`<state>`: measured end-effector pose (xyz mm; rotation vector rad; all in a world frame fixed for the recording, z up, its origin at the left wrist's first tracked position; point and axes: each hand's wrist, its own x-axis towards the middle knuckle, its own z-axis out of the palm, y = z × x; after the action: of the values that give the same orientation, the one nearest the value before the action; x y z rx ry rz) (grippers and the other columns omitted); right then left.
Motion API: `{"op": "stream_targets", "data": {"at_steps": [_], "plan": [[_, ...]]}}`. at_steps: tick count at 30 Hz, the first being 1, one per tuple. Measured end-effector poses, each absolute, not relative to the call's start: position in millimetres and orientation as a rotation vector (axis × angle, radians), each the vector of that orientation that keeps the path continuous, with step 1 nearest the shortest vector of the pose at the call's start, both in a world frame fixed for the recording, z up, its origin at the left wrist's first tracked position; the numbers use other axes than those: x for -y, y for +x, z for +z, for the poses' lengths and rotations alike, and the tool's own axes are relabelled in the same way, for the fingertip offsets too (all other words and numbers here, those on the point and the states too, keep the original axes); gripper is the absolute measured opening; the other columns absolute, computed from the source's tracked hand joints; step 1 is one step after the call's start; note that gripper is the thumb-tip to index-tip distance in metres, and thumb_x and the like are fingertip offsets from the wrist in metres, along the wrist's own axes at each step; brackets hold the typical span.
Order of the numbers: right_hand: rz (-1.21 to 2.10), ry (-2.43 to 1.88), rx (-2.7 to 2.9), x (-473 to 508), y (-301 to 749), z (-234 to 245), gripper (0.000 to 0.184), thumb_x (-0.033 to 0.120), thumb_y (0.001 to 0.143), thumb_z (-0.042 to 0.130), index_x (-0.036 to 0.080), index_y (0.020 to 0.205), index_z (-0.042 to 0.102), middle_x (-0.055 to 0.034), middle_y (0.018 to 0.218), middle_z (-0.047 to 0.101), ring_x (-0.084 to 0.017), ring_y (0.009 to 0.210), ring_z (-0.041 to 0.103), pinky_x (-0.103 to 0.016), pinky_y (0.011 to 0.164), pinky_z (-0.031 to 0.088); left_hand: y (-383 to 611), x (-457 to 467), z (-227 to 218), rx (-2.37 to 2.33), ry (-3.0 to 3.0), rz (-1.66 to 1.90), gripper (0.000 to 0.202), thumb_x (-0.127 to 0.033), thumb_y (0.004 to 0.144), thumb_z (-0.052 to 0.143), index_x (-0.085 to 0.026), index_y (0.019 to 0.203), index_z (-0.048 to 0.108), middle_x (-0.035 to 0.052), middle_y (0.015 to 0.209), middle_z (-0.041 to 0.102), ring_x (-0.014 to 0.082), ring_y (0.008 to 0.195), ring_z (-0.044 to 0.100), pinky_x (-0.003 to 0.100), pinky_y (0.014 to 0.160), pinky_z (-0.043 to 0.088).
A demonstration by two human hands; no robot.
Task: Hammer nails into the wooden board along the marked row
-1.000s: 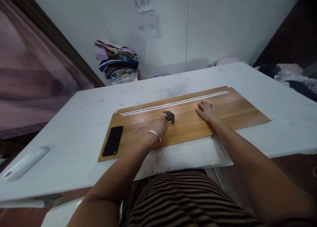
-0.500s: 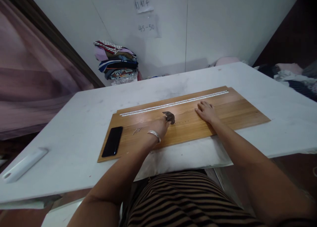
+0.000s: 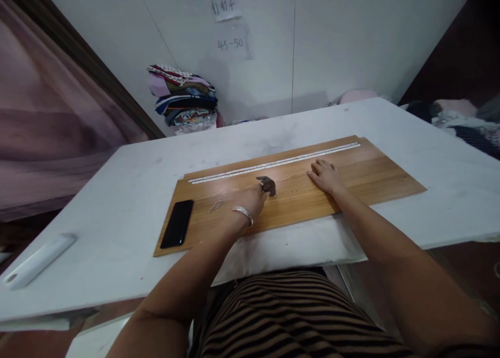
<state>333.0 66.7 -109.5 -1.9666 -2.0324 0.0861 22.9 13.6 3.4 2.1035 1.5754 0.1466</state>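
My left hand [image 3: 252, 200], with a silver bracelet at the wrist, is closed around a hammer [image 3: 268, 185] low over the wooden board [image 3: 375, 173]. Only the dark metal head shows; the hand hides the handle. Just right of the hammer head, a row of small dark dots [image 3: 289, 192] runs along the board; I cannot tell whether they are nail heads or holes. Several loose nails [image 3: 216, 206] lie on the wood to the left of that hand. My right hand [image 3: 325, 176] rests on the board with its fingers apart, holding nothing.
Two white measuring strips [image 3: 273, 164] run along the board's far side. A black phone [image 3: 177, 223] lies on its left end. On the white table [image 3: 101, 201], a white long object [image 3: 39, 260] lies far left. Folded clothes [image 3: 186, 97] are stacked by the wall.
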Motion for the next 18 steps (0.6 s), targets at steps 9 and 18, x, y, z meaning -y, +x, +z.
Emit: {"op": "stream_targets", "data": {"at_steps": [9, 18], "plan": [[0.112, -1.977, 2.024, -66.7, 332.1, -109.0, 0.042, 0.046, 0.101, 0.042, 0.022, 0.121, 0.069, -0.0161, 0.149, 0.059, -0.032, 0.141, 0.047, -0.055, 0.114, 0.035, 21.4, -12.8, 6.5, -1.700, 2.102, 0.080, 0.028, -0.035, 0.101, 0.050, -0.019, 0.116, 0.068, 0.0145, 0.114, 0.078, 0.0292, 0.104, 0.074, 0.039, 0.094, 0.053], [0.105, -1.960, 2.032, -67.4, 333.1, -110.4, 0.041, 0.045, 0.101, 0.042, 0.022, 0.120, 0.069, -0.0165, 0.145, 0.062, -0.032, 0.139, 0.049, -0.054, 0.112, 0.036, 24.6, -11.4, 10.4, -1.680, 2.107, 0.031, 0.027, -0.033, 0.102, 0.049, -0.020, 0.115, 0.069, 0.0131, 0.116, 0.078, 0.0284, 0.108, 0.074, 0.036, 0.095, 0.052]]}}
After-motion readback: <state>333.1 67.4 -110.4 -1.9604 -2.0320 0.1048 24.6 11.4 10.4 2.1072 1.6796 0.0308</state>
